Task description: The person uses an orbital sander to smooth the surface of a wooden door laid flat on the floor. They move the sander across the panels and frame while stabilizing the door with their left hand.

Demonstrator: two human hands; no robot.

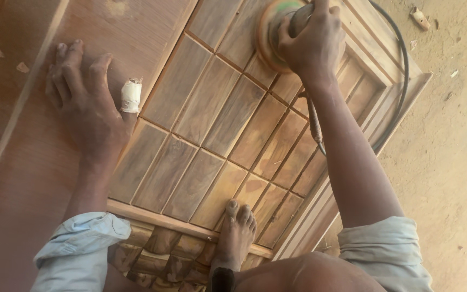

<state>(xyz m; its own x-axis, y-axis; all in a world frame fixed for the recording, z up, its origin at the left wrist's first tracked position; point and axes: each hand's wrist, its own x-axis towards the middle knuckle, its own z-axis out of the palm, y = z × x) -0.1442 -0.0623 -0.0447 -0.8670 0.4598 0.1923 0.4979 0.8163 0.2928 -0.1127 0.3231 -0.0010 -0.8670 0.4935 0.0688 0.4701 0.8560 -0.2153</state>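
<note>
On the carved wooden door panel, the right hand grips a round orbital sander at the upper edge. The left hand lies flat, fingers spread, thumb bandaged.

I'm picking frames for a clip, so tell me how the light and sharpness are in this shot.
Head view: warm, soft, even light with no hard shadows or glare; a dusty haze dulls contrast. The left hand on the wooden panel is fairly sharp, while the right hand and sander at the top edge look slightly soft and are cropped. The sandy floor is pale.
</note>
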